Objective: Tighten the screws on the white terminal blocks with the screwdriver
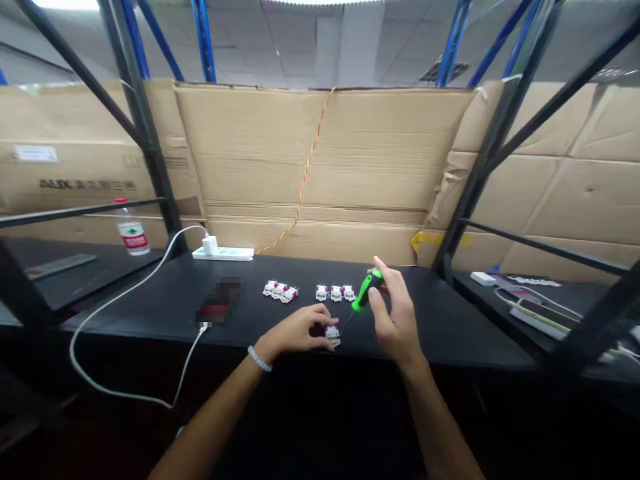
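My left hand point(299, 329) rests on the black table point(450, 333) near its front edge, fingers closed on a small white and magenta connector block point(333, 335). My right hand point(395, 313) grips a green-handled screwdriver point(364, 292), its shaft slanting down toward that block. Two rows of similar connector blocks lie behind: one group of three point(280, 291) to the left, another of three point(335, 293) to the right. A white beaded bracelet point(259, 359) circles my left wrist.
A white power strip point(223, 253) with a charger sits at the table's back, its white cable point(125, 293) looping off the front edge. A blurred dark object point(220, 303) lies left of the blocks. A water bottle point(132, 230) stands far left. Cardboard sheets point(325, 153) and black frame posts surround the table.
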`<state>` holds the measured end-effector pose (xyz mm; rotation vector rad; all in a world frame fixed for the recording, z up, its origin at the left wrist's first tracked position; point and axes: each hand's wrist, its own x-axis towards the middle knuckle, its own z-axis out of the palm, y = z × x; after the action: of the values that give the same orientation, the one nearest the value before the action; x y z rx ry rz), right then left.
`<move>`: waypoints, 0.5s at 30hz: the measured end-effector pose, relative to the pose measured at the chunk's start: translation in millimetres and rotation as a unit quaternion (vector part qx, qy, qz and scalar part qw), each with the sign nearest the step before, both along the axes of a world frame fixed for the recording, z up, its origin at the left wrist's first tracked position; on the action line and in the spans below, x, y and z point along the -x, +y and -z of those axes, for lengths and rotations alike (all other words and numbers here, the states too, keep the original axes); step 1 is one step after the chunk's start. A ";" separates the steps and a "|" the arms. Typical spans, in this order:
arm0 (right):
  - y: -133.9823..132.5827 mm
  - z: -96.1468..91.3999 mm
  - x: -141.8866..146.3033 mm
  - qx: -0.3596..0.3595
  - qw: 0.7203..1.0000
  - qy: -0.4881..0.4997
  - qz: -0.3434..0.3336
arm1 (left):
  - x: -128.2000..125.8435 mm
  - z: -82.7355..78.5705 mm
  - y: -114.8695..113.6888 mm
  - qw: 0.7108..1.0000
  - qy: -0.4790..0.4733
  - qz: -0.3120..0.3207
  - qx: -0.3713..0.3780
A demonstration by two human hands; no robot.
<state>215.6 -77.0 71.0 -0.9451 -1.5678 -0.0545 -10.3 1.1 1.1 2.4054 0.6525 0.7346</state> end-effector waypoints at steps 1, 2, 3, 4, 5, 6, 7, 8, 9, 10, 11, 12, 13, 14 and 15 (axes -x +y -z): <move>-0.1 0.0 -0.7 0.003 1.000 -0.001 -0.015 | 0.1 0.1 0.1 1.000 -0.002 0.001 0.001; -0.2 -0.4 -1.0 0.002 1.000 -0.002 -0.022 | 0.1 0.0 0.1 1.000 -0.004 0.003 0.001; -0.5 -1.0 -0.7 -0.001 1.000 -0.003 -0.018 | 0.2 -0.4 0.0 1.000 -0.004 0.004 0.000; -0.8 -1.8 0.0 -0.008 1.000 -0.004 -0.006 | 0.2 -0.9 -0.2 1.000 -0.003 0.004 -0.001; -1.0 -2.6 1.1 -0.017 1.000 -0.005 0.012 | 0.1 -1.4 -0.5 1.000 -0.002 0.003 -0.002; -1.1 -3.3 2.2 -0.030 0.999 -0.003 0.032 | 0.1 -1.9 -0.8 1.000 0.000 0.002 -0.003; -1.1 -3.7 3.2 -0.040 0.998 -0.001 0.050 | 0.0 -2.2 -1.1 1.000 0.002 0.001 -0.003; -1.1 -3.9 3.9 -0.045 0.997 0.004 0.061 | -0.1 -2.2 -1.2 1.000 0.003 -0.002 -0.004; -1.0 -3.9 4.0 -0.043 0.997 0.007 0.063 | -0.2 -2.1 -1.2 1.000 0.004 -0.004 -0.004; -0.9 -3.7 3.7 -0.035 0.998 0.007 0.054 | -0.2 -1.7 -1.0 1.000 0.004 -0.004 -0.004; -1.0 -3.4 3.0 -0.024 0.999 0.004 0.038 | -0.3 -1.2 -0.6 1.000 0.003 -0.002 -0.005; -1.2 -3.1 2.2 -0.012 1.000 -0.001 0.019 | -0.3 -0.6 -0.2 1.000 0.002 0.001 -0.005; -1.5 -2.8 1.4 -0.004 1.000 -0.007 0.002 | -0.2 0.0 0.1 1.000 0.001 0.003 -0.005; -1.8 -2.6 1.0 -0.002 1.000 -0.013 -0.011 | -0.2 0.5 0.5 1.000 0.000 0.004 -0.006; -2.1 -2.4 1.0 -0.004 1.000 -0.018 -0.016 | -0.1 0.8 0.7 1.000 0.000 0.005 -0.006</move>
<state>214.5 -79.1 73.4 -0.9172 -1.6140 -0.0564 -10.2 1.8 0.3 2.4184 0.6377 0.7360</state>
